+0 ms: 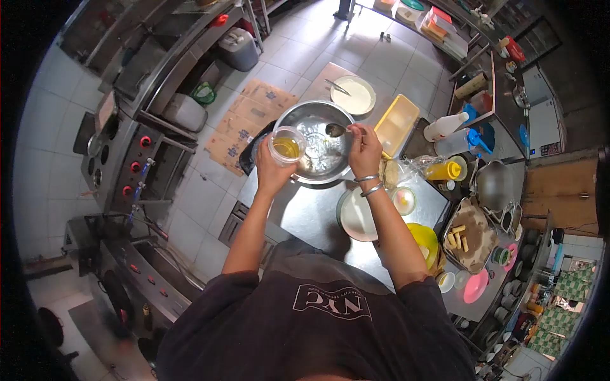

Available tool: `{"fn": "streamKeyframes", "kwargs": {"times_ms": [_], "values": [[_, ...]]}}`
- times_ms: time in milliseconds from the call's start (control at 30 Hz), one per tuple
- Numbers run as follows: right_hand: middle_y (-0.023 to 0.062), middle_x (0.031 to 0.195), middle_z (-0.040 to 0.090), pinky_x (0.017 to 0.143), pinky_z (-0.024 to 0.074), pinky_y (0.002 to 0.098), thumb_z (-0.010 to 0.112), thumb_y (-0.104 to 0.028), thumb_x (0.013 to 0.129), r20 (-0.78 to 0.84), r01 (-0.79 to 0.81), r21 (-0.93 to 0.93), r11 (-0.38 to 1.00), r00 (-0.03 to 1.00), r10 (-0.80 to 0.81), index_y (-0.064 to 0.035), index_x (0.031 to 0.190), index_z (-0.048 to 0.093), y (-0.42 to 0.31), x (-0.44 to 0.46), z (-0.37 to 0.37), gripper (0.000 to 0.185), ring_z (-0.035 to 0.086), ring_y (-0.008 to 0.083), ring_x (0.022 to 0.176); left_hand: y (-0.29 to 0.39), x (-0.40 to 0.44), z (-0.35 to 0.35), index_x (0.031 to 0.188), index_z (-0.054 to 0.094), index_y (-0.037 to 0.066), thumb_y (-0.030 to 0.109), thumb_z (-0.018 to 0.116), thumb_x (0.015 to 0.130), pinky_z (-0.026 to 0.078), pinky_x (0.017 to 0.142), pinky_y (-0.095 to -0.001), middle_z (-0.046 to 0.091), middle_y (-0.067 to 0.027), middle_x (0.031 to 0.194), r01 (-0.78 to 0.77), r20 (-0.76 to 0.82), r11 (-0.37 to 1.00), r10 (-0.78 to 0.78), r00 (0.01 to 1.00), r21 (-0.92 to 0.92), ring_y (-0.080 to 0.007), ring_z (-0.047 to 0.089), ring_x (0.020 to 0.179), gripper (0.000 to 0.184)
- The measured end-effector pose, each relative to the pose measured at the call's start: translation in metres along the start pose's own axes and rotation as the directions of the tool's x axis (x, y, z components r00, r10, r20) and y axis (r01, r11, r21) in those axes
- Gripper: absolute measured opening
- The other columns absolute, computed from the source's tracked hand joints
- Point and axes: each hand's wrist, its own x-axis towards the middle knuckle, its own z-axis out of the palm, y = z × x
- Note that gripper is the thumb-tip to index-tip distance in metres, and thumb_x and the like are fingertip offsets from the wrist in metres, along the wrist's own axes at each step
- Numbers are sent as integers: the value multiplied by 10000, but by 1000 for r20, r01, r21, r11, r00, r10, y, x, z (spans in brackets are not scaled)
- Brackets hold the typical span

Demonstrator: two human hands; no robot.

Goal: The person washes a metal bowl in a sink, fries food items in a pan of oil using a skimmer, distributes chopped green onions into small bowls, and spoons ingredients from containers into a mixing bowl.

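Observation:
My left hand [274, 170] is wrapped round a clear plastic cup [287, 147] that has yellow liquid in it, held over the left rim of a wide steel bowl [316, 174]. In my right hand [365, 151] is a spoon [335, 130], pinched by its handle, its dark-looking head above the bowl. The bowl's inside is shiny, with a little wetness at the bottom. Behind it stands a round container of white creamy stuff [357, 95] with a utensil resting in it. Near my right forearm lies a pale round dish [357, 214] on the steel table [295, 213].
To the right are a yellow tray [398, 125], a yellow squeeze bottle [443, 170], a white bottle [445, 127] and a wok [494, 185]. A lined tray [473, 219] holds several rolled pieces. A stove [130, 162] stands at left; flattened cardboard [244, 124] covers some floor.

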Motion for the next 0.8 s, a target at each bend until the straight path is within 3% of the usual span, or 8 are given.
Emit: {"fn": "streamKeyframes", "kwargs": {"times_ms": [133,233,433,533,600,633,700,800], "values": [[120,875,659,726,503,364,616,-160,935,-14,308,41,950,951,-308,-50,938,652,-27,-3,-8,116,637,286,823,-1,0,2,1363,369,20,163,857,561,355,1046,-482,495,-209,1277,-8,7,1000,8,1000,12,-392,461,1220,950],[118,867,656,729,504,373,615,-148,934,64,235,205,950,966,-252,-49,929,647,-34,-12,-4,104,631,301,811,6,2,5,1347,390,27,160,863,566,381,1030,-464,501,-188,1274,-58,32,998,58,998,-9,-375,484,1204,922],[123,852,656,713,503,369,591,-216,962,125,193,198,961,967,-220,-40,921,654,-18,-29,23,192,642,296,791,28,-2,8,1358,373,28,158,830,560,297,1085,-501,468,-190,1315,-134,66,988,129,989,77,-392,411,1270,929],[114,813,657,700,502,368,541,-287,996,118,-94,178,980,990,73,-27,910,660,-1,-38,35,298,650,273,757,31,-6,10,1358,380,34,160,818,553,294,1086,-497,472,-188,1310,-143,56,985,138,989,98,-386,416,1265,925],[79,732,632,601,484,325,499,-365,1017,91,-400,253,881,916,390,-24,899,666,5,-39,38,397,622,187,635,32,-9,12,1359,386,36,162,817,552,305,1079,-488,479,-187,1304,-150,38,982,146,989,118,-384,430,1253,924],[79,732,632,601,484,325,499,-365,1017,88,-400,252,881,916,391,-24,899,666,10,-38,37,397,622,187,635,32,-10,12,1359,386,38,155,818,553,302,1082,-489,480,-186,1303,-114,38,989,111,993,91,-382,428,1256,922],[31,679,585,513,431,266,497,-395,1017,200,-656,436,616,738,645,-36,889,671,12,-33,33,419,556,99,554,30,-11,13,1360,386,40,148,818,554,298,1084,-490,481,-186,1303,-79,43,995,76,996,61,-381,427,1259,920],[6,652,554,473,393,240,494,-412,1016,149,-599,479,641,776,614,-43,880,676,15,-24,29,433,508,72,511,23,-14,10,1361,388,42,131,822,554,328,1067,-483,480,-189,1307,-32,25,999,32,999,5,-384,448,1240,920]]}}
